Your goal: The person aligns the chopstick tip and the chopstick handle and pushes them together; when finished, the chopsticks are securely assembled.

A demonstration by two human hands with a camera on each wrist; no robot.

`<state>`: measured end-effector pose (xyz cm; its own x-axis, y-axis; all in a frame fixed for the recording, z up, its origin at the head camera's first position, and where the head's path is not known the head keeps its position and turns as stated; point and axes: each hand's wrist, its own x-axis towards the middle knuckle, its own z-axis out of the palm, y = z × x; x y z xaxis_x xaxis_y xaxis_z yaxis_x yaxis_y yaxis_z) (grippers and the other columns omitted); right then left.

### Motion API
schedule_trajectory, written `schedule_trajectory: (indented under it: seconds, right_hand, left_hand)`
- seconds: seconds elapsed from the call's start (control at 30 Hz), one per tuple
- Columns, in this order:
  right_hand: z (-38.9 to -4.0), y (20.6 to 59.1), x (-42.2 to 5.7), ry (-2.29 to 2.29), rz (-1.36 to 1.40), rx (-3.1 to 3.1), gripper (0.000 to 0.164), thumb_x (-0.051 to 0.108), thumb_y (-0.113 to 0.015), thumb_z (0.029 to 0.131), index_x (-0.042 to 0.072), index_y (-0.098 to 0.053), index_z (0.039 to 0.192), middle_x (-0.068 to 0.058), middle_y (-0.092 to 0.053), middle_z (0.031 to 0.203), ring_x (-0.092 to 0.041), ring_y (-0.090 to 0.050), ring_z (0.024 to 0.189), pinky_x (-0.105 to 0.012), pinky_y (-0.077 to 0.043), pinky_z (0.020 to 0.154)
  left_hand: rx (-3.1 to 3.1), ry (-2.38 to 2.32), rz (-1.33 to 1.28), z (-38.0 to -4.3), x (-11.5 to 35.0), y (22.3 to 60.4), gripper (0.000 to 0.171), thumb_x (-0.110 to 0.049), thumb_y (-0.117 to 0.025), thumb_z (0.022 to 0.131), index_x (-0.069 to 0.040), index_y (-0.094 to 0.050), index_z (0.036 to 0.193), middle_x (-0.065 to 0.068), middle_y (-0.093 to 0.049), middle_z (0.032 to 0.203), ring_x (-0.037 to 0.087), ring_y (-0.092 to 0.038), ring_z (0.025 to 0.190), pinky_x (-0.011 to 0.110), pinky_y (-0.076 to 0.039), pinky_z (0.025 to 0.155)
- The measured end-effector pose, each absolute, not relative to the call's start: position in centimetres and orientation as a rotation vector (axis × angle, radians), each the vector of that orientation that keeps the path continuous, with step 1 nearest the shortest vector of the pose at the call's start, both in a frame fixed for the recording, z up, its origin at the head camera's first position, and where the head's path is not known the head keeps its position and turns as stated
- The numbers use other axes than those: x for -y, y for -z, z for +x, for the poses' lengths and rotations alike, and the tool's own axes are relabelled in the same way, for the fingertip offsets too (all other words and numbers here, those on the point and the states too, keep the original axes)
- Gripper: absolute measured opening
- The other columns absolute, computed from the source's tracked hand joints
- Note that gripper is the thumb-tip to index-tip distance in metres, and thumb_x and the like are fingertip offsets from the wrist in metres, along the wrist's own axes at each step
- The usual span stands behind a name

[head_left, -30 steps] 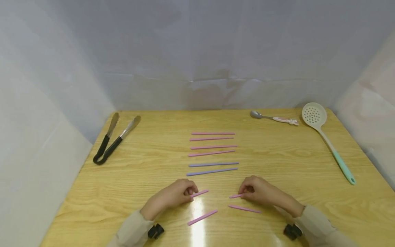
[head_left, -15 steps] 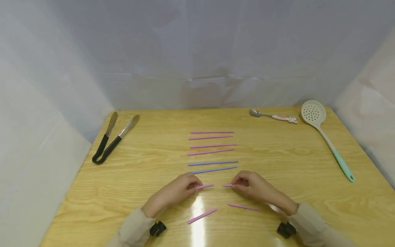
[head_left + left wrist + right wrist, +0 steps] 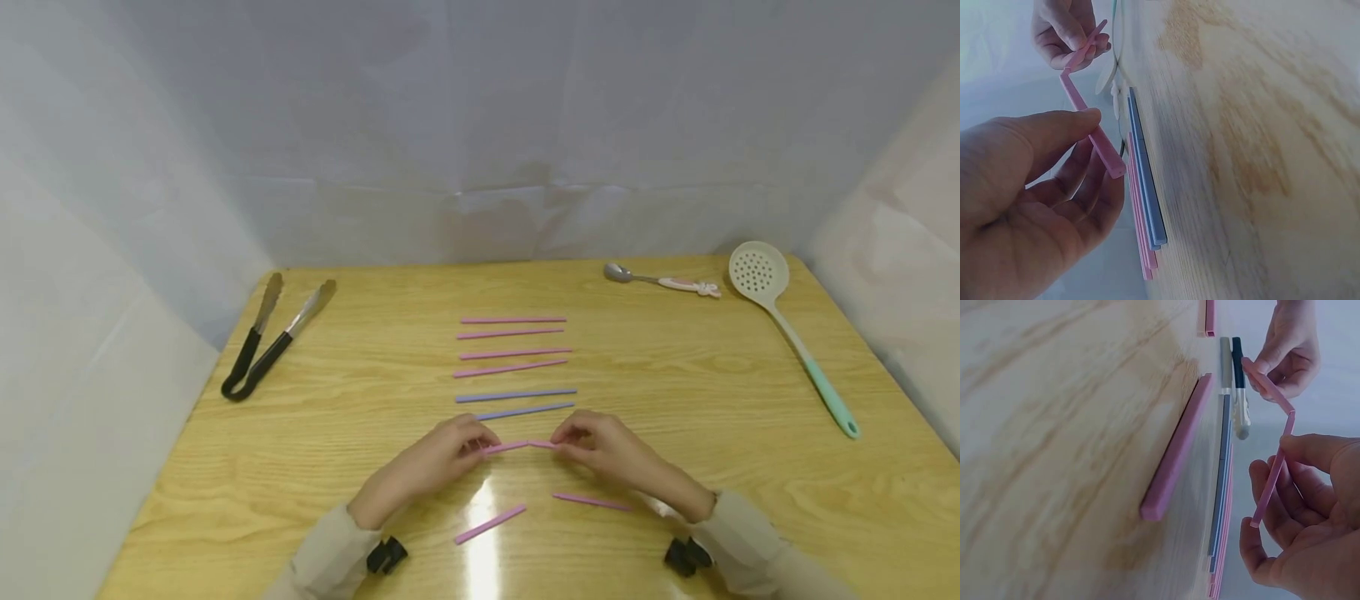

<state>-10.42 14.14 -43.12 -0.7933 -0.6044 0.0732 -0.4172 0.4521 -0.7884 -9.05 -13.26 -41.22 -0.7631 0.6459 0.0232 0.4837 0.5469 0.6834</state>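
My left hand [image 3: 438, 460] pinches a pink chopstick half [image 3: 510, 447] between thumb and fingers. Opposite it, my right hand [image 3: 617, 450] pinches another pink half, the right-hand piece [image 3: 1270, 481]. Their inner ends meet at an angle just above the table; whether they are joined cannot be told. Two loose pink halves lie nearer me: the left one [image 3: 491, 524] slants, and the right one [image 3: 592, 502] is below my right hand. Beyond my hands lie two blue chopsticks [image 3: 517, 395], the nearer partly hidden by my left hand, then several pink chopsticks [image 3: 513, 353].
Black-handled tongs [image 3: 258, 358] lie spread at the table's left. A small spoon [image 3: 660, 282] with a pink-and-white handle lies at the back right, beside a skimmer [image 3: 791, 329] with a mint grip. White sheeting [image 3: 495, 125] stands behind the wooden table [image 3: 360, 350].
Both hands have moved inward and slightly away from me, bringing the two held chopstick halves from well apart to end against end. The loose halves stay where they were.
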Motion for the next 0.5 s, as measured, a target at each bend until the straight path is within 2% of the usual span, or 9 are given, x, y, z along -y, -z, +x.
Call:
schedule_trajectory:
  seconds: [0.37, 0.5]
  right_hand:
    - [-10.41, 43.39, -14.12, 1.322, -0.946, -2.569, 0.006, 0.006, -0.069, 0.085, 0.007, -0.072, 0.09, 0.001, -0.064, 0.083, -0.004, -0.055, 0.073, -0.02, -0.05, 0.063]
    - [-10.44, 43.44, -13.99, 1.366, -0.953, -2.59, 0.007, 0.006, -0.069, 0.084, 0.006, -0.072, 0.09, -0.001, -0.065, 0.083, -0.004, -0.055, 0.073, -0.02, -0.05, 0.064]
  left_hand:
    - [-2.523, -1.052, 0.896, -8.88, 13.32, 41.32, 0.016, -0.008, -0.059, 0.093, -0.002, -0.068, 0.104, 0.005, -0.066, 0.095, 0.013, -0.061, 0.085, 0.02, -0.051, 0.075]
    - [-2.552, -1.061, 0.892, -8.85, 13.26, 41.34, 0.015, -0.009, -0.059, 0.094, -0.003, -0.068, 0.104, 0.005, -0.067, 0.096, 0.015, -0.061, 0.087, 0.023, -0.052, 0.078]
